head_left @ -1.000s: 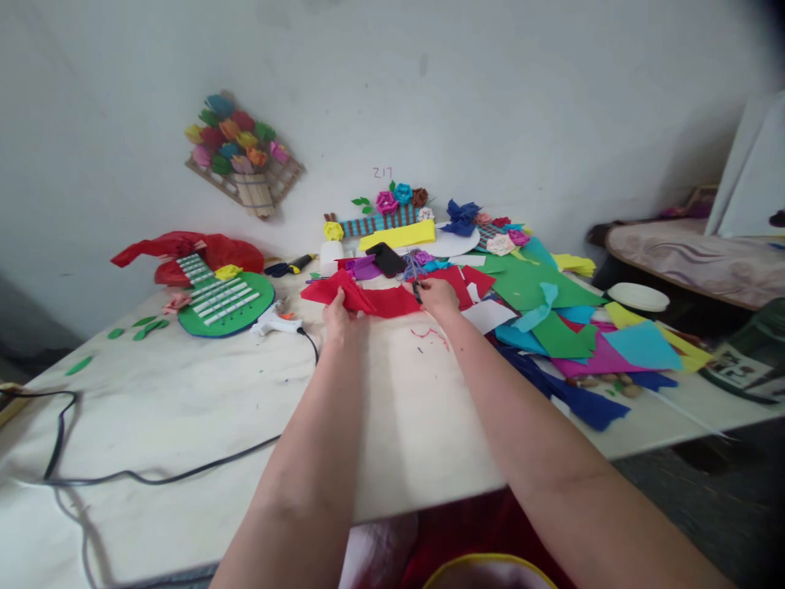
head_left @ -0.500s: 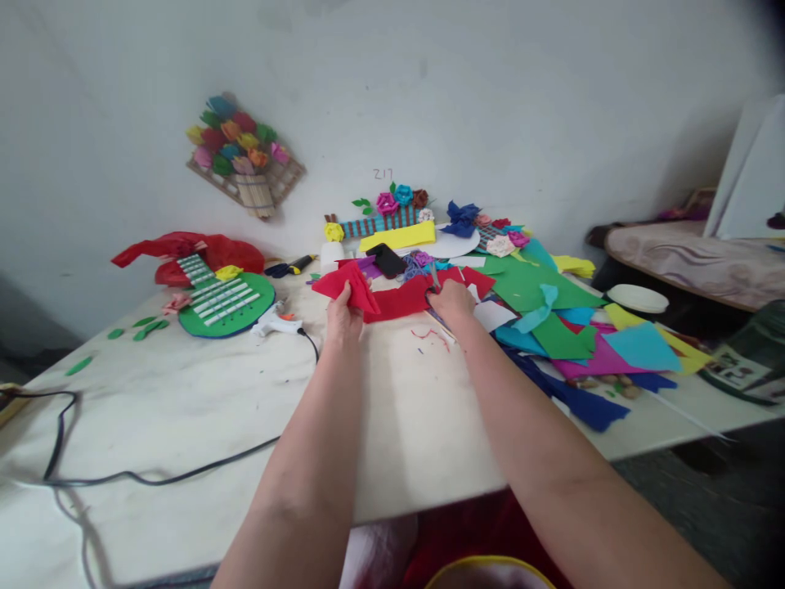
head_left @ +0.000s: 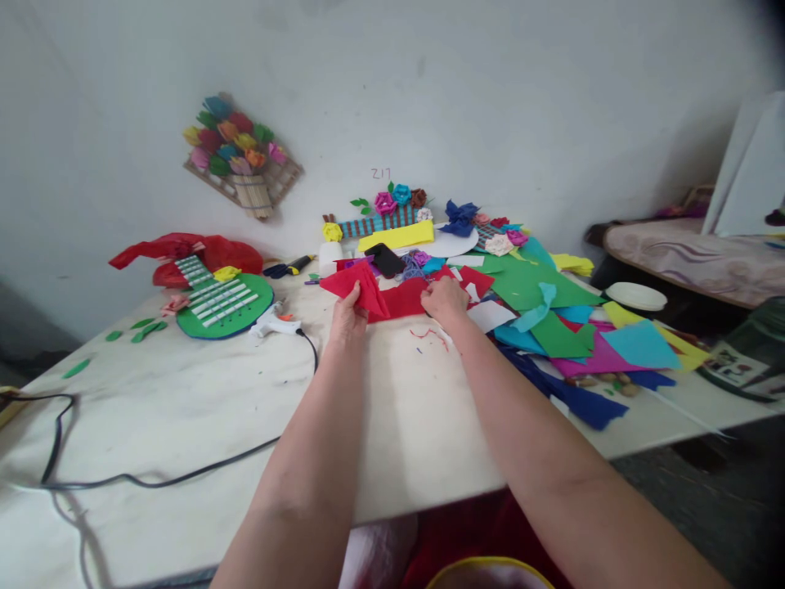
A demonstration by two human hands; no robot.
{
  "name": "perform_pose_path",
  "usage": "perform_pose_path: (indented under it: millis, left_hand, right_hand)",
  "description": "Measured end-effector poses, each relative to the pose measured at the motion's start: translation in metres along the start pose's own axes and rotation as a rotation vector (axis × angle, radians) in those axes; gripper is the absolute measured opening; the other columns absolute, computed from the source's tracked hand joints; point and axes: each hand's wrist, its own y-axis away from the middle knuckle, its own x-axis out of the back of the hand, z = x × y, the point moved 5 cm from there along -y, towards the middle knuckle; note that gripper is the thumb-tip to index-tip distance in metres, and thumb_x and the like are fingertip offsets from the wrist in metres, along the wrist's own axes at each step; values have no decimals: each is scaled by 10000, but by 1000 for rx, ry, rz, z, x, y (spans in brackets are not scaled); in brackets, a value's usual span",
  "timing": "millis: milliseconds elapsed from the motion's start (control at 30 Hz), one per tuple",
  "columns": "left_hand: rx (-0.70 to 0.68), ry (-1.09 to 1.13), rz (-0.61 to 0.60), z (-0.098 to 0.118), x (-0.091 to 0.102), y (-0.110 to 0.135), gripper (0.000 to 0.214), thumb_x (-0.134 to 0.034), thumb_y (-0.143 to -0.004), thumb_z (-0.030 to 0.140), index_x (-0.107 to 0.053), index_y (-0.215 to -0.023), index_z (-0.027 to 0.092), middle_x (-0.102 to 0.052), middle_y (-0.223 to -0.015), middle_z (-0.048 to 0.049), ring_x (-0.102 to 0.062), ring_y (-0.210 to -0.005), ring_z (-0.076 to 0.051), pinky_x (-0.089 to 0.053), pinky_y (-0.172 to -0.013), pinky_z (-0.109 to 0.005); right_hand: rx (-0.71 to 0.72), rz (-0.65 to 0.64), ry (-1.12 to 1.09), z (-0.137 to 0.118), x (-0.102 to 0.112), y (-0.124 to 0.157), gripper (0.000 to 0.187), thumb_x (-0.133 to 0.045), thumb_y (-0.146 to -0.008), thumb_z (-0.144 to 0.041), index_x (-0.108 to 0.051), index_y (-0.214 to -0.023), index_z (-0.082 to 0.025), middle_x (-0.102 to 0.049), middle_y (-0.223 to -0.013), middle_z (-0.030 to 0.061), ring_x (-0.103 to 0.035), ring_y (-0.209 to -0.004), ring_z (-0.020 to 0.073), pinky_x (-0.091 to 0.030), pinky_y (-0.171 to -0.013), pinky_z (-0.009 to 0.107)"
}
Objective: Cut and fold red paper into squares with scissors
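Observation:
My left hand (head_left: 351, 315) pinches a folded piece of red paper (head_left: 365, 286) between thumb and fingers, raised a little over the table. Its layers fan out to a point on the left. A wider strip of red paper (head_left: 401, 301) lies between my two hands, its left end behind the folded piece. My right hand (head_left: 445, 300) rests at that strip's right part with curled fingers. Whatever lies inside those fingers is hidden, and no scissor blades show there. Small red clippings (head_left: 431, 335) lie just in front of the hand.
At left are a green guitar-shaped craft (head_left: 230, 307), a white glue gun (head_left: 275, 325) and its black cord (head_left: 202, 476). Behind my hands lie a black phone (head_left: 385, 260) and a yellow strip (head_left: 396, 237). Coloured sheets (head_left: 540, 286) and a large jar (head_left: 751, 356) are at right.
My right hand has turned and closed further, and the grey scissor blades that stood up from it are out of sight. The folded red paper in my left hand has shifted slightly right.

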Motion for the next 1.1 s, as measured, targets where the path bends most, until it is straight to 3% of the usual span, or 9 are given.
perform_pose_path:
  millis: [100, 200, 333, 667, 867, 967, 1100]
  left_hand:
    - [2, -35, 11, -3, 1, -1, 191, -640, -730, 148, -640, -917, 108, -683, -918, -114, -642, -906, -211, -515, -808, -300]
    - [-7, -60, 20, -5, 1, -2, 156, -648, -716, 141, -643, -868, 108, -684, -900, -105, -648, -866, -196, -512, -798, -295]
    - [1, -90, 2, -8, 0, -2, 161, -655, -711, 158, -639, -864, 108, -684, -865, -95, -651, -810, -181, -508, -779, -292]
    - [66, -102, -54, -17, -6, 0, 172, -656, -716, 175, -633, -869, 99, -678, -876, -113, -650, -797, -183, -496, -783, -300]
    - [96, -126, -60, -23, -14, 5, 177, -670, -708, 155, -632, -875, 110, -680, -860, -89, -647, -761, -162, -493, -734, -263]
    - [111, -128, -89, -25, -18, 8, 196, -673, -723, 218, -629, -888, 122, -681, -853, -79, -643, -734, -153, -495, -698, -254]
    - [196, -131, -131, -25, -24, 10, 333, -601, -761, 451, -620, -904, 151, -674, -790, -74, -632, -677, -152, -497, -644, -254]
  right_hand:
    - [22, -164, -465, -13, -12, 2, 257, -518, -794, -353, -691, -849, -172, -676, -895, 87, -615, -862, 214, -462, -667, 284]
    - [-33, -389, -978, -25, -27, 8, 233, -547, -786, -337, -657, -852, -142, -688, -788, 74, -633, -667, 149, -409, -482, 200]
    - [-57, -488, -1221, -31, -31, 14, 159, -609, -731, -245, -650, -840, -137, -688, -722, 56, -622, -584, 121, -395, -445, 179]
    - [-14, -544, -1265, -39, -35, 18, 169, -599, -645, -131, -654, -804, -140, -661, -649, 0, -580, -531, 96, -458, -535, 213]
    - [14, -482, -1242, -39, -45, 15, 95, -573, -600, -151, -601, -690, -147, -615, -596, -23, -541, -512, 92, -437, -528, 205]
    - [66, -392, -1164, -37, -47, 9, 77, -539, -604, -179, -584, -662, -154, -587, -591, -37, -521, -526, 92, -411, -529, 199]
    - [137, -135, -789, -33, -36, 4, 79, -506, -626, -215, -559, -602, -161, -521, -551, -42, -480, -550, 107, -351, -519, 200]
